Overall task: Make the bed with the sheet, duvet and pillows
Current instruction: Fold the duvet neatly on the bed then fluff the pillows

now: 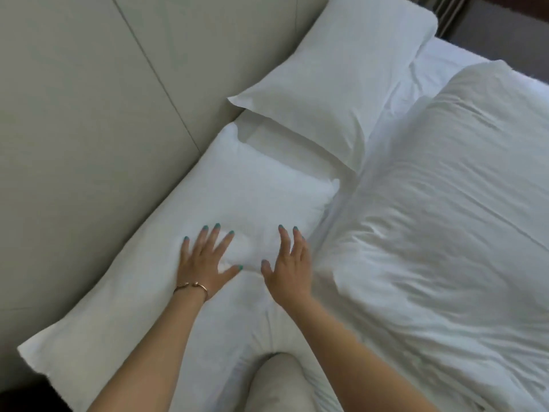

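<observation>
White near pillow [237, 203] lies under both hands: left hand [205, 263] pressed flat, fingers spread; right hand [289, 272] open above it, grip holding nothing. No writing readable.

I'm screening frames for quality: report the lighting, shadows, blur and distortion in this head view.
Head view: soft, dim light with a cool cast, no glare; a faint shadow sits beneath the far pillow; the near pillow looks washed out with little texture; the right hand is slightly motion-blurred, the left hand sharper; wide-angle tilt skews the headboard seams.
</observation>
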{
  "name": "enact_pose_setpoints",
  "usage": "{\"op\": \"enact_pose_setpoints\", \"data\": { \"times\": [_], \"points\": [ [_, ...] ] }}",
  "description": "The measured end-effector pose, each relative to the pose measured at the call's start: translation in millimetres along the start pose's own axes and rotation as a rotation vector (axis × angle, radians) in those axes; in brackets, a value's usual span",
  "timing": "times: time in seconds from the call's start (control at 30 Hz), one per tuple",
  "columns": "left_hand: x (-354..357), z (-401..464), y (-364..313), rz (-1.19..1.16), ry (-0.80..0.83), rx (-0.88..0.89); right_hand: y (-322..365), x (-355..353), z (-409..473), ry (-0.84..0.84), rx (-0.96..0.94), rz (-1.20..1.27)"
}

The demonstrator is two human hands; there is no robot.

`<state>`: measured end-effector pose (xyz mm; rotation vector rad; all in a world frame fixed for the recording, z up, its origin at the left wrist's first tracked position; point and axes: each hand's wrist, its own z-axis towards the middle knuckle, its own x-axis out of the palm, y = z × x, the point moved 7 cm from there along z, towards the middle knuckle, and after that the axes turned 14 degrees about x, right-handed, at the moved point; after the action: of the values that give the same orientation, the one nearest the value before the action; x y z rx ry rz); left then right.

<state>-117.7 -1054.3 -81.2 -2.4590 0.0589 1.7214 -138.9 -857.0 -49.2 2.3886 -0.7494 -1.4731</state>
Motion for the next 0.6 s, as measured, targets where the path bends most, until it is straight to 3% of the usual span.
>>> {"op": "enact_pose_setpoints", "data": {
  "times": [0.07,0.1,0.2,0.27,0.4,0.6],
  "points": [
    [-6,-12,49,-0.091,0.008,-0.176,27,32,10,0.293,0.114,0.185],
    [-5,-19,72,-0.178,0.01,-0.283,34,45,14,0.359,0.216,0.231],
    [13,-40,132,-0.556,0.002,-0.558,37,69,21,0.323,0.604,0.184],
    [26,-44,155,-0.698,0.042,-0.628,33,83,17,0.35,0.773,0.247],
    [43,-23,166,-0.604,0.174,-0.644,18,104,15,0.346,0.781,0.293],
    [69,8,167,-0.457,0.04,-0.623,7,131,35,0.226,0.791,0.31]
  ]
}}
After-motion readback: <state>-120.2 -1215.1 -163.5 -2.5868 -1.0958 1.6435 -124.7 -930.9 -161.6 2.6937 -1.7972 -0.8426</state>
